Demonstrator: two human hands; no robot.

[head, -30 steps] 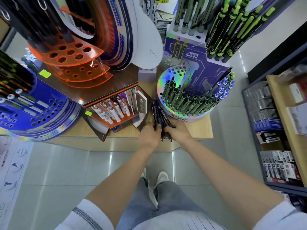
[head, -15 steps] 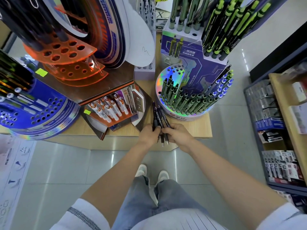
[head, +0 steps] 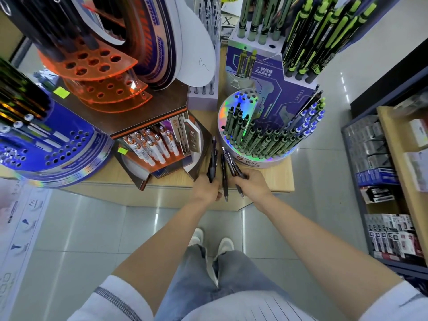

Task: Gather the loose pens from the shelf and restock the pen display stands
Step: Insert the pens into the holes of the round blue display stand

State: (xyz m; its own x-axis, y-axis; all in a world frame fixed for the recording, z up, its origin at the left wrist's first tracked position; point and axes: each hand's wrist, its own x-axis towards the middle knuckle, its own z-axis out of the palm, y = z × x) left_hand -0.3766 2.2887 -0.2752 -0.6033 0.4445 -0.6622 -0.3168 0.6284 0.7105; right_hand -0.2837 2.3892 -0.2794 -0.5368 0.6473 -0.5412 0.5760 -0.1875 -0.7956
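Note:
My left hand grips a dark pen that points up toward the stands. My right hand holds a few more dark pens fanned out, their tips poking down past the shelf edge. Both hands hover over the front of the wooden shelf. Just behind them stands the round holographic pen stand, its front rows full of green and blue pens, with open holes at its back left. An orange perforated stand sits at the upper left.
A blue holed display fills the left. A box of white-and-orange pens sits left of my hands. Tall green pens rise at the back right. A stocked shelving unit lines the right aisle. Tiled floor lies below.
The bundle of dark pens held between both hands has split: the left hand now has one pen apart from the rest in the right hand. The view has dipped slightly.

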